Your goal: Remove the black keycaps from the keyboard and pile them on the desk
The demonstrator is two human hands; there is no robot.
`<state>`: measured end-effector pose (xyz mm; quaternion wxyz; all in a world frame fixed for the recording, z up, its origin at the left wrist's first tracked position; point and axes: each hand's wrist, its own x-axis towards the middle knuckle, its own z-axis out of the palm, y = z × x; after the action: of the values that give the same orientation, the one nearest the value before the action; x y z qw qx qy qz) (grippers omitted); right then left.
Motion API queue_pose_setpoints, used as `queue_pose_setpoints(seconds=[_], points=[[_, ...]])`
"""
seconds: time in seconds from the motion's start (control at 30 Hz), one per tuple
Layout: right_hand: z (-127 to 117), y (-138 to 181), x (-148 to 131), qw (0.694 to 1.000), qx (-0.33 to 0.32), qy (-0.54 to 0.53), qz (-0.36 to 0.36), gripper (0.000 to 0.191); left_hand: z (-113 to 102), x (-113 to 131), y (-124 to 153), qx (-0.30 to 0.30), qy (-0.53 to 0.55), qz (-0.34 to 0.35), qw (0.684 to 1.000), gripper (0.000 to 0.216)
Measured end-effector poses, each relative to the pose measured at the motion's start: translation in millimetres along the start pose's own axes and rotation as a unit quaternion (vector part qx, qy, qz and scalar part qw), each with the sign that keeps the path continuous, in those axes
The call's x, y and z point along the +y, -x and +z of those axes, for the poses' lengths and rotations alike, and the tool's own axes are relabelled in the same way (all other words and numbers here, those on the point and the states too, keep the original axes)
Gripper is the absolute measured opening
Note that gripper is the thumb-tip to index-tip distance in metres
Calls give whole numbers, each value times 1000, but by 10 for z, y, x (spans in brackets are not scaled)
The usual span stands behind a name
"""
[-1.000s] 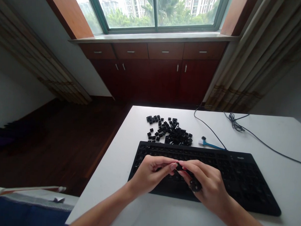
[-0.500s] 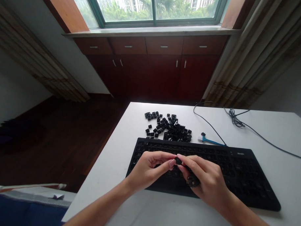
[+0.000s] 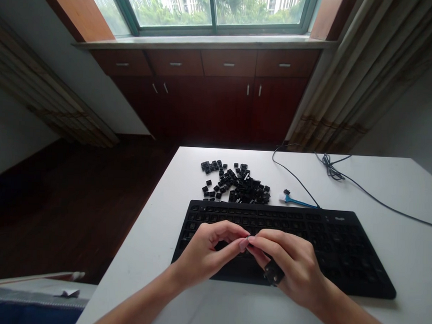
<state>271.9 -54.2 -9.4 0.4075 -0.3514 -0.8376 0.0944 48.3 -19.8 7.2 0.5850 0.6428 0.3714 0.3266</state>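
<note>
Over the keyboard's near half, my left hand (image 3: 207, 254) pinches thumb and forefinger together, the tips meeting those of my right hand. What they grip is too small and covered to make out. My right hand (image 3: 292, 261) is also closed, and a small black plastic piece (image 3: 273, 272) sticks out below its curled fingers; its exact kind is unclear. Under both hands lies a black keyboard (image 3: 354, 266) with its cable running off the back. Just behind it, loose black keycaps (image 3: 250, 189) are heaped and scattered.
A blue-handled brush (image 3: 299, 202) with white bristles lies behind the keyboard, beside a small dark piece (image 3: 286, 191). The coiled cable (image 3: 331, 170) rests on the white table (image 3: 146, 235) at the far right. Wooden cabinets (image 3: 225, 105) stand beyond the table.
The fingertips have drawn closer together and slightly lower, covering the small black thing that showed between them. The black piece in my right hand is tilted differently. The view has shifted slightly.
</note>
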Motion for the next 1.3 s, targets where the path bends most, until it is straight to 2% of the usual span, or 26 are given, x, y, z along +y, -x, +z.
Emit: queue_pose_setpoints(seconds=[0.23, 0.37, 0.47, 0.6, 0.7, 0.8, 0.87, 1.0, 1.13, 1.3], points=[[-31, -46, 53, 1000, 21, 8, 0, 42, 0, 5, 33, -5, -37, 36, 999, 26], [-175, -111, 158, 995, 53, 73, 33, 40, -73, 23, 44, 21, -27, 63, 997, 32], [-305, -144, 259, 984, 79, 141, 73, 35, -246, 79, -10, 102, -27, 85, 991, 31], [-389, -148, 365, 969, 105, 204, 90, 32, -598, 191, -194, 266, 26, 82, 960, 34], [-387, -140, 408, 965, 116, 222, 82, 29, -809, 175, -362, 314, 80, 94, 941, 34], [-370, -121, 439, 967, 104, 217, 78, 26, -905, -6, -488, 347, -33, 119, 930, 37], [-365, -101, 465, 972, 90, 205, 75, 29, -935, -173, -535, 337, -105, 112, 929, 37], [-375, -64, 520, 979, 54, 186, 59, 36, -1010, -404, -567, 304, -132, 88, 939, 37], [-374, -59, 544, 983, 29, 174, 58, 34, -1063, -446, -562, 279, -144, 69, 947, 38], [-326, -52, 562, 985, 1, 154, 74, 35, -1038, -437, -531, 219, -175, 51, 959, 41]])
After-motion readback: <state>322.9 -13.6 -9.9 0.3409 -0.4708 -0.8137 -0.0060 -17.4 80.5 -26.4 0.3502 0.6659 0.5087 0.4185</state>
